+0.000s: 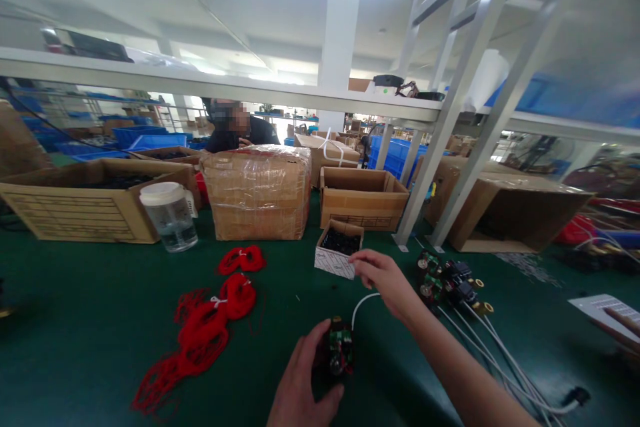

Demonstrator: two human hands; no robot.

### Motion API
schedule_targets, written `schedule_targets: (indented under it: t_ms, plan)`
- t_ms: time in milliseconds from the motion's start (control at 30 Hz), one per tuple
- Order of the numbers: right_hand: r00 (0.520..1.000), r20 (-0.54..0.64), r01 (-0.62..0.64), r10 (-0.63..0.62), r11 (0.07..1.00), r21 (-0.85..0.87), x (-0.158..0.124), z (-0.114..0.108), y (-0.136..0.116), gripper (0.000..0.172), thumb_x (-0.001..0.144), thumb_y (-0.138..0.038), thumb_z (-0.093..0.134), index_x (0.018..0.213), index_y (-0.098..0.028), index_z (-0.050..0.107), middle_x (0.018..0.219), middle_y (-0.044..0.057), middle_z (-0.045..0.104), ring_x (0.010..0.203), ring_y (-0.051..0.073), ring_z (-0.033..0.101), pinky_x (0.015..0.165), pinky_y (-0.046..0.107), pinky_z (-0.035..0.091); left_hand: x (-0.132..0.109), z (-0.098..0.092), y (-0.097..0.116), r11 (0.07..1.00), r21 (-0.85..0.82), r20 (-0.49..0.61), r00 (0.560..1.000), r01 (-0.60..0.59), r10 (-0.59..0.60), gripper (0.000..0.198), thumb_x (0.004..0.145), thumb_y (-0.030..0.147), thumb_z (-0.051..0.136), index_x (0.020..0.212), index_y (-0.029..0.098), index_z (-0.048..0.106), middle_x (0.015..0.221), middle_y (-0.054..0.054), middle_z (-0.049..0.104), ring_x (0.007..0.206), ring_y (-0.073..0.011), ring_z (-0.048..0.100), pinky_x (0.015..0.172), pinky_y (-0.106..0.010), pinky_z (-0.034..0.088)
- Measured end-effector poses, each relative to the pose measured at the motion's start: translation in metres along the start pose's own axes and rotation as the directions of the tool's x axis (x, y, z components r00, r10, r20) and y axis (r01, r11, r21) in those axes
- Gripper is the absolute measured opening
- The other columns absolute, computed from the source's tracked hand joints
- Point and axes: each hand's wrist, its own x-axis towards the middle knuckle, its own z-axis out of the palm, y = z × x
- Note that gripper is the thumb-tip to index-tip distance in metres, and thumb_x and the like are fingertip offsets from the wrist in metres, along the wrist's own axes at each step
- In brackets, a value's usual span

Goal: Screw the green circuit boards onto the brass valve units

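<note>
My left hand (305, 377) is curled round a small circuit-board assembly (341, 347) with green and black parts, near the table's front. A white cable (361, 301) rises from that assembly toward my right wrist. My right hand (375, 273) is beside the front right corner of a small white box (334, 263) of black parts; its fingers are bent together, and anything between the fingertips is too small to make out.
Red wire bundles (203, 333) lie at left. A clear jug (171, 217) and a wrapped carton (257, 193) stand behind. More assemblies (453, 283) with cables lie at right, near metal posts (430, 173). A person (240, 127) is across the table.
</note>
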Motion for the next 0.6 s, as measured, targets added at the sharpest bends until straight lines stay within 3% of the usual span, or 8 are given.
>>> schedule_targets:
  t_ms: [33, 67, 100, 167, 233, 333, 467, 600]
  plan:
    - [1.000, 0.016, -0.022, 0.021, 0.996, 0.092, -0.022, 0.001, 0.002, 0.030, 0.092, -0.034, 0.050, 0.104, -0.015, 0.070, 0.082, 0.003, 0.068, 0.063, 0.014, 0.058, 0.058, 0.027, 0.046, 0.000, 0.001, 0.000, 1.000, 0.006, -0.018, 1.000, -0.013, 0.013, 0.080, 0.063, 0.010, 0.062, 0.139, 0.028, 0.051, 0.134, -0.007, 0.063, 0.120, -0.0267, 0.062, 0.108, -0.043, 0.048]
    - [0.995, 0.055, -0.094, 0.081, 0.936, 0.338, -0.043, 0.004, 0.005, 0.028, 0.087, -0.035, 0.060, 0.104, -0.015, 0.071, 0.084, 0.004, 0.069, 0.064, 0.014, 0.058, 0.058, 0.026, 0.046, 0.000, 0.002, 0.000, 1.000, 0.012, -0.033, 0.999, -0.023, 0.023, 0.079, 0.062, 0.010, 0.062, 0.139, 0.027, 0.052, 0.134, -0.007, 0.063, 0.122, -0.0268, 0.062, 0.109, -0.043, 0.047]
    - [0.985, 0.102, -0.170, 0.138, 0.844, 0.508, -0.062, 0.007, 0.007, 0.030, 0.082, -0.037, 0.068, 0.103, -0.016, 0.072, 0.085, 0.004, 0.069, 0.066, 0.014, 0.059, 0.060, 0.026, 0.046, 0.000, 0.003, 0.000, 0.999, 0.020, -0.046, 0.999, -0.028, 0.028, 0.079, 0.062, 0.010, 0.062, 0.138, 0.027, 0.052, 0.134, -0.007, 0.063, 0.123, -0.0272, 0.061, 0.109, -0.043, 0.047]
    - [0.963, 0.167, -0.267, 0.211, 0.690, 0.672, -0.092, 0.014, 0.013, 0.033, 0.074, -0.036, 0.080, 0.100, -0.017, 0.075, 0.087, 0.005, 0.071, 0.069, 0.014, 0.061, 0.063, 0.026, 0.046, 0.001, 0.003, -0.001, 0.999, 0.041, -0.053, 0.998, -0.030, 0.032, 0.077, 0.063, 0.012, 0.063, 0.138, 0.027, 0.052, 0.134, -0.007, 0.063, 0.125, -0.0280, 0.060, 0.109, -0.044, 0.047]
    - [0.953, 0.200, -0.300, 0.228, 0.601, 0.741, -0.111, 0.022, 0.018, 0.034, 0.070, -0.036, 0.085, 0.097, -0.018, 0.077, 0.089, 0.006, 0.072, 0.071, 0.015, 0.064, 0.064, 0.026, 0.047, 0.002, 0.002, -0.002, 0.998, 0.054, -0.030, 0.999, -0.037, 0.038, 0.075, 0.065, 0.014, 0.064, 0.138, 0.027, 0.053, 0.134, -0.007, 0.064, 0.125, -0.0287, 0.060, 0.108, -0.044, 0.048]
    - [0.965, 0.196, -0.262, 0.175, 0.554, 0.790, -0.123, 0.030, 0.024, 0.032, 0.069, -0.037, 0.088, 0.094, -0.020, 0.077, 0.089, 0.007, 0.074, 0.072, 0.017, 0.068, 0.063, 0.026, 0.048, 0.003, 0.000, -0.004, 0.998, 0.054, 0.000, 0.999, -0.039, 0.039, 0.073, 0.067, 0.015, 0.065, 0.138, 0.027, 0.052, 0.135, -0.007, 0.064, 0.125, -0.0284, 0.061, 0.108, -0.044, 0.048]
    - [0.978, 0.183, -0.208, 0.099, 0.553, 0.807, -0.130, 0.035, 0.029, 0.030, 0.073, -0.038, 0.087, 0.096, -0.022, 0.076, 0.090, 0.007, 0.074, 0.073, 0.018, 0.071, 0.063, 0.026, 0.050, 0.005, 0.001, -0.009, 0.998, 0.049, 0.005, 0.999, -0.032, 0.032, 0.071, 0.069, 0.015, 0.065, 0.138, 0.027, 0.051, 0.136, -0.008, 0.063, 0.125, -0.0276, 0.060, 0.109, -0.046, 0.047]
    - [0.983, 0.148, -0.183, 0.108, 0.591, 0.785, -0.132, 0.037, 0.029, 0.033, 0.074, -0.043, 0.085, 0.098, -0.023, 0.075, 0.086, 0.006, 0.074, 0.071, 0.018, 0.071, 0.062, 0.026, 0.050, 0.004, 0.001, -0.009, 0.998, 0.032, -0.009, 0.999, -0.047, 0.047, 0.069, 0.069, 0.016, 0.066, 0.137, 0.027, 0.053, 0.134, -0.008, 0.065, 0.123, -0.0276, 0.063, 0.107, -0.045, 0.049]
